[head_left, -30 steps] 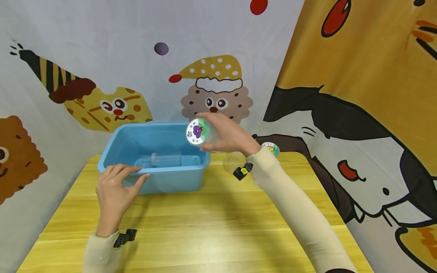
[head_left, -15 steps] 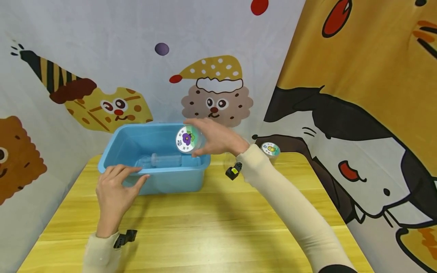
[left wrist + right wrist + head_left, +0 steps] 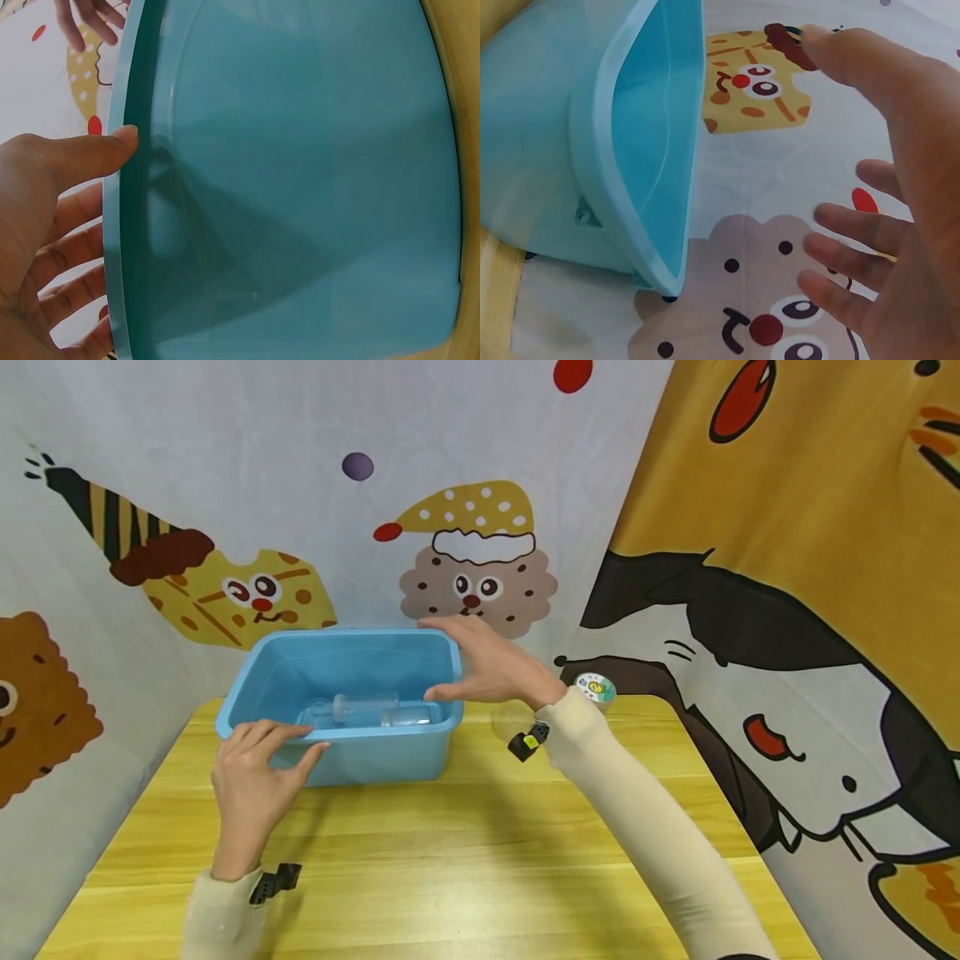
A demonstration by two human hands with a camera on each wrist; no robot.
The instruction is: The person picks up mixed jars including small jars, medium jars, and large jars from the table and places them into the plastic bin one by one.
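A light blue plastic tub (image 3: pixel 360 760) stands on the table in the head view. My left hand (image 3: pixel 258 781) holds its front left rim; the left wrist view shows the thumb (image 3: pixel 112 150) outside and the fingers beyond the edge. Over the tub's right end is my right hand (image 3: pixel 495 664), with spread fingers and nothing in it. Inside the tub, a clear plastic jar (image 3: pixel 407 717) lies on its side at the right. Beside it lies another clear jar (image 3: pixel 366 707), with more clear plastic (image 3: pixel 318 714) to the left, partly hidden by the front wall.
Behind the right wrist stands a clear round container (image 3: pixel 512 720) on the wooden table (image 3: pixel 465 860). Farther right is a jar with a printed lid (image 3: pixel 596 687), partly behind the sleeve. A cartoon-printed cloth (image 3: pixel 285 510) hangs directly behind the table.
My right hand has moved left over the tub and let go of the jar with the purple-flower lid, which now lies inside. The hand has drawn back slightly right. My left hand stays put.
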